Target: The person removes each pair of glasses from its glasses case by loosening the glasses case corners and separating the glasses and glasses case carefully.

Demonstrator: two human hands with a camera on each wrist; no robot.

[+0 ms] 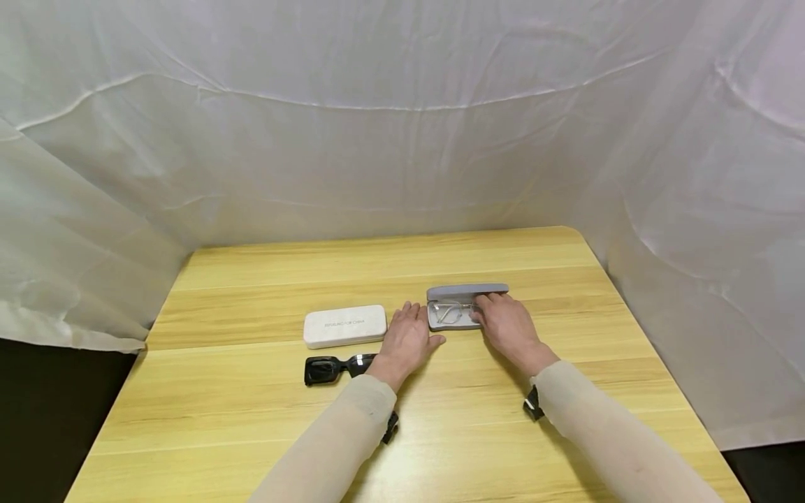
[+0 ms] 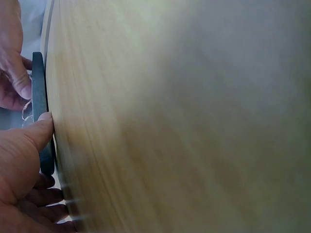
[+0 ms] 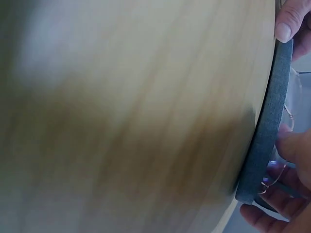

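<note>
Both of my hands are at the grey case (image 1: pixel 462 307), which sits open on the counter (image 1: pixel 251 419), a bit to the right of the middle. My left hand (image 1: pixel 407 339) lies flat with straight fingers, and its thumb (image 2: pixel 36 133) touches the left end of the case. My right hand (image 1: pixel 506 325) is at the right side of the case. Its fingers curl down into the case, on the clear glasses (image 1: pixel 449 311) that lie inside. I can see the thin wire frame (image 3: pixel 279 170) next to my fingers in the right wrist view.

I think a few things could go wrong. The glasses are thin, so if I push too hard with my right hand, the frame could bend. The lid stands up at 12 o'clock, and if it drops shut, it could pinch my fingers or the glasses. The case is light, so it could slide away if my left thumb lets go.

At 9 o'clock from my left hand lies a white case (image 1: pixel 344 325), closed. Black sunglasses (image 1: pixel 336 367) lie at 7 o'clock, just beside my left wrist. My sleeve could bump them and push them along.
</note>
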